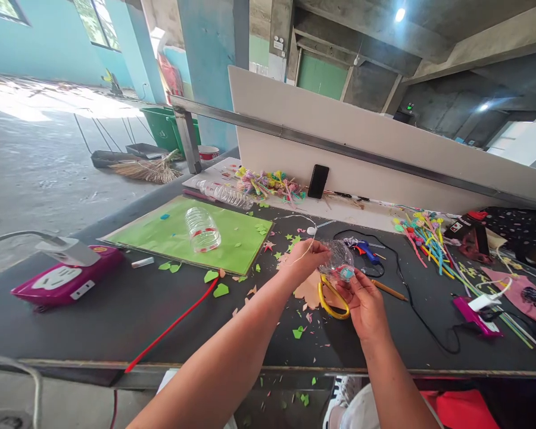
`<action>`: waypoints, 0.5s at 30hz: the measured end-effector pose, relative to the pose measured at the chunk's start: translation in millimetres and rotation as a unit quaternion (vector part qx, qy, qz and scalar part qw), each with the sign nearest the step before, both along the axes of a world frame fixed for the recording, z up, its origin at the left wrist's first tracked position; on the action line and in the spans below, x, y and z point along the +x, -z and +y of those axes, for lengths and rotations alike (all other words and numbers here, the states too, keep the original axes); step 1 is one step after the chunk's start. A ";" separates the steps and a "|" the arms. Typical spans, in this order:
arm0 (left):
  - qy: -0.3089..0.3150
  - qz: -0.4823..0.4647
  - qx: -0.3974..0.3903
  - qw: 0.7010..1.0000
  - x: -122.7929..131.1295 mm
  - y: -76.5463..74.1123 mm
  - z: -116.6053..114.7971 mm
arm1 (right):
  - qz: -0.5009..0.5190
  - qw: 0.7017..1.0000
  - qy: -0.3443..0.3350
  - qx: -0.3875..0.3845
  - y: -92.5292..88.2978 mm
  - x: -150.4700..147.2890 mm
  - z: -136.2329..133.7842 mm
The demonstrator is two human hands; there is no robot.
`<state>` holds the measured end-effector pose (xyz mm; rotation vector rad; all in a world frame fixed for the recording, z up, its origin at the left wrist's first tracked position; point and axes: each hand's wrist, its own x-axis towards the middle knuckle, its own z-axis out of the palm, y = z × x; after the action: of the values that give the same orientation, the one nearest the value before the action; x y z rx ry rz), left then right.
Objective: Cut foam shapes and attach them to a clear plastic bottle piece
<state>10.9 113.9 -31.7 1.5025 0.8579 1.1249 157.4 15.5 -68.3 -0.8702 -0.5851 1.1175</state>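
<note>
A clear plastic bottle piece (339, 257) with a small light-blue patch and some red on it is between my two hands. My left hand (307, 257) is closed, its fingertips pinching the left edge of the piece. My right hand (367, 301) grips its lower right side near the blue patch. Scissors with yellow handles (335, 302) lie just below, on peach paper (310, 290) among paper scraps. Behind my right hand are a blue glue gun (370, 253) and a brown stick (389, 290).
A cut clear bottle (202, 230) stands on green sheets (161, 229) at left. Another clear bottle (226, 193) lies behind. A phone (318, 181) leans on the board. Purple power strips (69, 277) and cables lie on the table (161, 333). Coloured craft stems (431, 238) lie at right.
</note>
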 end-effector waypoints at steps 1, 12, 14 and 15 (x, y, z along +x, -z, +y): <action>-0.007 0.004 -0.001 1.000 0.0 0.0 0.1 | -0.005 1.000 0.001 0.000 -0.1 -0.4 -0.1; -0.003 0.008 0.013 1.000 -8.3 -2.7 6.8 | -0.021 1.000 -0.022 -0.004 -1.8 8.5 -0.7; -0.014 0.011 0.036 0.999 -10.7 -6.2 6.3 | -0.024 0.999 -0.034 -0.008 -2.3 11.1 -1.4; -0.020 0.009 0.050 0.998 -12.0 -8.0 5.9 | -0.026 0.999 -0.043 -0.012 -2.6 12.5 -1.8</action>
<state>-1.1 119.9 -23.6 1.5869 0.8583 1.2004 169.8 13.7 -65.7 -0.9044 -0.6585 1.1847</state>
